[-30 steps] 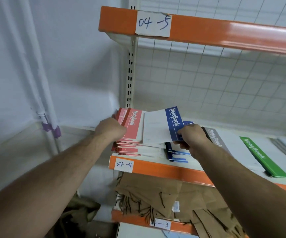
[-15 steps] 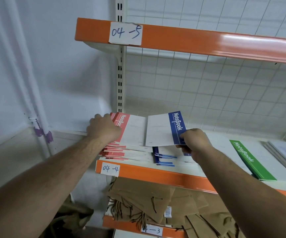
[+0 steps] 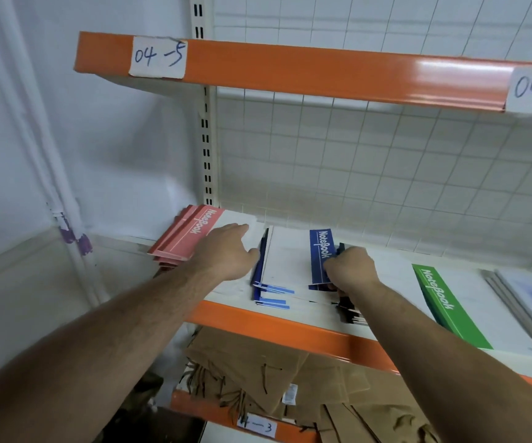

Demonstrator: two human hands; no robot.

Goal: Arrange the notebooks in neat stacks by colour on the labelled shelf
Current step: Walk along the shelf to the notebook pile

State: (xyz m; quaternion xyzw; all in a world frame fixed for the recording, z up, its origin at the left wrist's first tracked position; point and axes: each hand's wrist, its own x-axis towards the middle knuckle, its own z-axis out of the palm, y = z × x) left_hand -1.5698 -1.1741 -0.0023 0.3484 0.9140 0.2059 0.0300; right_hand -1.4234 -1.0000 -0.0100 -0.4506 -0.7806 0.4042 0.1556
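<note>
- Head view: the left hand (image 3: 226,252), fingers straight and together, presses the red notebook stack (image 3: 191,236), likely steadying it.
- The right hand (image 3: 351,270) pinches the blue notebook (image 3: 290,257), probably to align its pile.

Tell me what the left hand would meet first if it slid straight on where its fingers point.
Likely the white wire-grid back panel. The left hand lies flat on the red-banded notebook stack, fingers aimed rearward. Nothing else shows in that line, though depth is unclear.
</note>
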